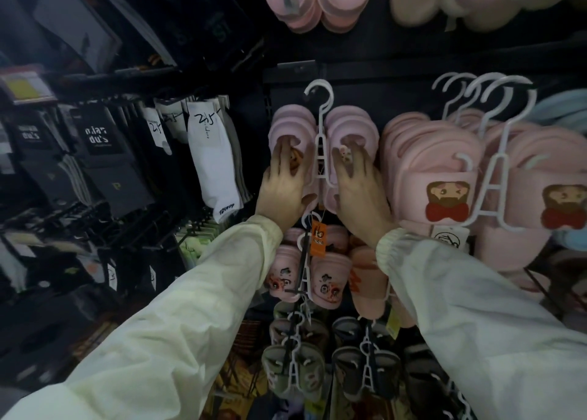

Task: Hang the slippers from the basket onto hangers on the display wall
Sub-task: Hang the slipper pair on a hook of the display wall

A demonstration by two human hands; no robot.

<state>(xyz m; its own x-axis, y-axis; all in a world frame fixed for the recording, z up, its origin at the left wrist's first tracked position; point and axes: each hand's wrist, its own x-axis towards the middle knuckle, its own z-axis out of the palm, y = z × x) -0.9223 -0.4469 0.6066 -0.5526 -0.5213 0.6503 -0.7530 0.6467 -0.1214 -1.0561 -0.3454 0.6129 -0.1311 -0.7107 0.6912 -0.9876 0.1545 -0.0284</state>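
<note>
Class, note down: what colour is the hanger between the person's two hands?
White; the hanger shows best in the head view, holding pink slippers.

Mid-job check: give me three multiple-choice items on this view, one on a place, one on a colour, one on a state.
1. Relative to the pink slippers under the hands, the white socks hang: A) right B) left C) below.
2. The hanger between those slippers is: A) black B) red C) white.
3. The left hand and right hand: A) touch the slippers B) hold socks C) hang idle.
Answers: B, the socks appear leftward; C, its frame is white; A, fingers lie on both slippers.
</note>
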